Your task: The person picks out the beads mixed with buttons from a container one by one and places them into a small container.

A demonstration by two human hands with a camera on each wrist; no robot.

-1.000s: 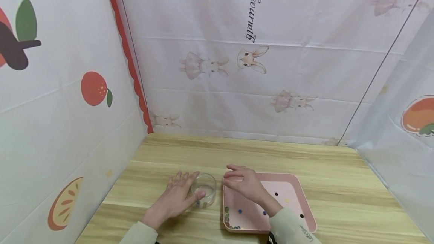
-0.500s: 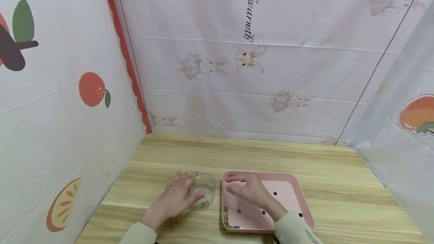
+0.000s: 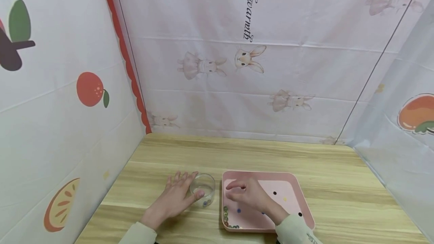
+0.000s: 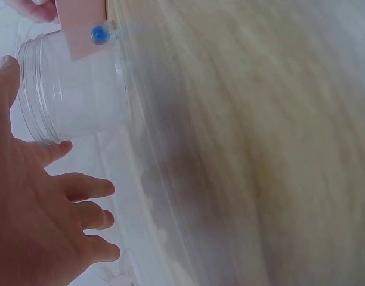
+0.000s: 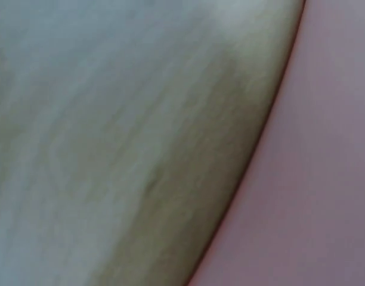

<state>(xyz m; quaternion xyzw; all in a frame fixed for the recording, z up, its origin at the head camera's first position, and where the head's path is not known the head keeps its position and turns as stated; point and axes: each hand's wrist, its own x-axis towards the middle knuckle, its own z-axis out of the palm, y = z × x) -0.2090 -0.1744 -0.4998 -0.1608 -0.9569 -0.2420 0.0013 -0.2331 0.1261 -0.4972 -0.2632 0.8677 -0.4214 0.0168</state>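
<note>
wood-grain table [image 3: 271, 155] bearing jar [image 3: 208, 187], pink tray [image 3: 301, 195]; rabbit-print backdrop [image 3: 230, 104], fruit-print side walls [image 3: 61, 134]

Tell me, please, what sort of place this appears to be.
Probably an indoor booth for tabletop handwork: printed sheets enclose a wood-grain table on three sides, with a pink tray and a clear jar on it.

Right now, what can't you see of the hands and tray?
Head view: whether the right hand pinches anything; too small and blurred.
Head view: part of the tray, behind that hand.
Left wrist view: most of the tray, cut off by the top edge.
Right wrist view: the right hand, outside the frame.
</note>
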